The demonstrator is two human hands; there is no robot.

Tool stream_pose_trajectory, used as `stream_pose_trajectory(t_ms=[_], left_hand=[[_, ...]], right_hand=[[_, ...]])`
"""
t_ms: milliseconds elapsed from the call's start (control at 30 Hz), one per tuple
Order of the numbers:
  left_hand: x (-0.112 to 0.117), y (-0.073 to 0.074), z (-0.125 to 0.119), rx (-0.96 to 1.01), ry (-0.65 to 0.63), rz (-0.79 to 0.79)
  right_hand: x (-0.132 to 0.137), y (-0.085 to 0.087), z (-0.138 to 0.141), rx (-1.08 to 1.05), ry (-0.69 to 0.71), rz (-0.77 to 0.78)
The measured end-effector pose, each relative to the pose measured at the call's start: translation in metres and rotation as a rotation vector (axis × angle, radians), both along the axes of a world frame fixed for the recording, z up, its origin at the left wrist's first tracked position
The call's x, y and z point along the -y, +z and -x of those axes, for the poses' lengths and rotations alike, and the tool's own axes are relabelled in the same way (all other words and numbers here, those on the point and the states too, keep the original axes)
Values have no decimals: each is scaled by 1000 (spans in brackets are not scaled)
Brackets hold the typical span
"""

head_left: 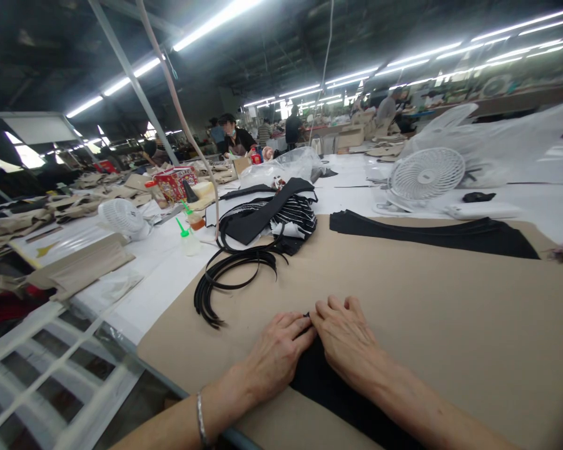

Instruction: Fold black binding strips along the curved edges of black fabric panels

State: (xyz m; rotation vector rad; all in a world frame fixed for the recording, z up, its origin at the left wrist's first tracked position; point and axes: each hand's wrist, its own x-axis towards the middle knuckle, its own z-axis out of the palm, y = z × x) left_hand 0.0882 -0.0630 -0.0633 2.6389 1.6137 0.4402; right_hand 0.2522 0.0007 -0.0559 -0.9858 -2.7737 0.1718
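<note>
A black fabric piece (331,390) lies on the tan sheet (244,306) that covers the near table. My left hand (281,347) and my right hand (340,334) meet at its far end, fingertips pinched together on the edge. A small dark tip of the fabric shows between the fingers. The lower part of the piece runs under my right forearm toward the near edge. Ahead and to the left is a bundle of thin black strips (211,287), curved in loops. Behind it sits a pile of black pieces (258,219) with white-edged layers.
A stack of long black pieces (431,232) lies at the back right. Behind it stands a white fan (426,175) with clear plastic; another small fan (122,215) is at left. Green-capped bottles (187,240) and a red patterned box (173,183) stand beyond. A person (237,137) works farther back.
</note>
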Motion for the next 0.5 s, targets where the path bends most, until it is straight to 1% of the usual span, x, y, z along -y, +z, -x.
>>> stream_pose_trajectory(t_ms=[67,133,233,367,500], left_hand=[[0,1,0,-7,4,0],[0,1,1,-5,5,5],[0,1,1,16,3,17],[1,-2,1,44,12,23],[2,-6,1,22,76,17]], right_hand=[[-4,9,2,49,-10,6],[-6,13,4,66,-6,-2],[-6,10,5,87,-5,-20],[-6,5,4,62,-4,-32],[-13,6,-6,22,-29,29]])
